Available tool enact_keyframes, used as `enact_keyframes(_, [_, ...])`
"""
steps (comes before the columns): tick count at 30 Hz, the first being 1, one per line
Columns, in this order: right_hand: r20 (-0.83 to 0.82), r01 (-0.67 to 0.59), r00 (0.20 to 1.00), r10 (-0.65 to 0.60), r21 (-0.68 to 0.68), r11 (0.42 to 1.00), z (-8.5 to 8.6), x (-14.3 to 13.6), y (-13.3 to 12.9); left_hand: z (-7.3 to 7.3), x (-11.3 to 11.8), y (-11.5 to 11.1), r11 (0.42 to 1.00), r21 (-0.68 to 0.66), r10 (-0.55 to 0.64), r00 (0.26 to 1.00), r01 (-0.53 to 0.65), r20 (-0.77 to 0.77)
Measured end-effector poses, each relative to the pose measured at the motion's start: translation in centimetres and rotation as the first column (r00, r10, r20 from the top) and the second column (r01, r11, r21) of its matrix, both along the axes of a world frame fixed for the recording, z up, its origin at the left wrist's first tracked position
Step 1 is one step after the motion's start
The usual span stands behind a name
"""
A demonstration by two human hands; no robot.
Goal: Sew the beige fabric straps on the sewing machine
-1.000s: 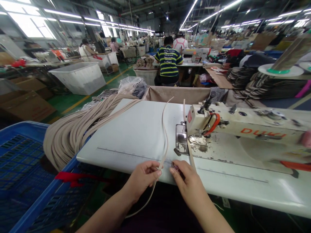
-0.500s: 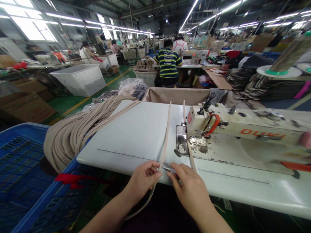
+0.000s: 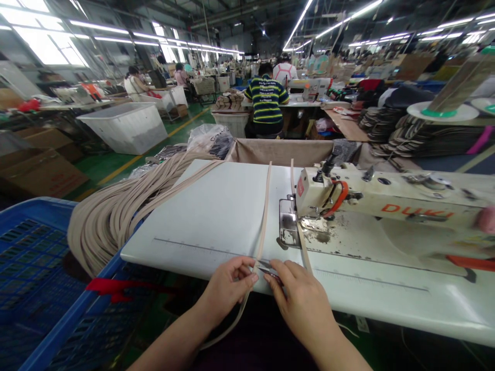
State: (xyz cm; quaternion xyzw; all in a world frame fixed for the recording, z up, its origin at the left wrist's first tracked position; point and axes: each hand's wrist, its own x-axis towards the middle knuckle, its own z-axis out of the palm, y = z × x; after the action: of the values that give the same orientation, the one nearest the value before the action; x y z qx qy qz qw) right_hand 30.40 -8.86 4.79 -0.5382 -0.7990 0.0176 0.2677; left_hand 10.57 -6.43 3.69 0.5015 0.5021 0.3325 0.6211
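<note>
The hands face each other at the near edge of the pale table (image 3: 216, 206), and the relation we attend to is the crossing of two long axes between them. We note that the left hand (image 3: 231, 281) is closed in a pinch, thumb against forefinger, on a narrow beige strip (image 3: 266, 216). The right hand (image 3: 300, 291) is closed around a small bladed tool (image 3: 266, 266), most of whose handle the fingers hide from us. The strip's long axis runs fore and aft: from its far end, beyond the hands, it comes toward the body with a slight lean to the left, passes through the left pinch, and hangs below the table edge in a curve to the lower left. The tool enters from the right, its points directed leftward, so that we judge its axis to lie nearly square across the strip, just beside the left fingertips. Whether the blades touch the strip we cannot tell. Of the two hands, the left is the nearer, being on the strip itself; the right stands just to the strip's right, with the tool bridging the gap. Farther right, roughly parallel, we find a second strip (image 3: 303, 247), which passes beside the head of the sewing machine (image 3: 359, 198) and reaches back toward the right hand.
</note>
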Motion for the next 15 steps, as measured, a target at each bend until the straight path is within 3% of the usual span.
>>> enact_keyframes(15, [0.071, -0.055, 0.996, 0.050, 0.079, 0.995, -0.36, 0.39, 0.03, 0.20, -0.09, -0.06, 0.997, -0.033, -0.070, 0.995, 0.073, 0.067])
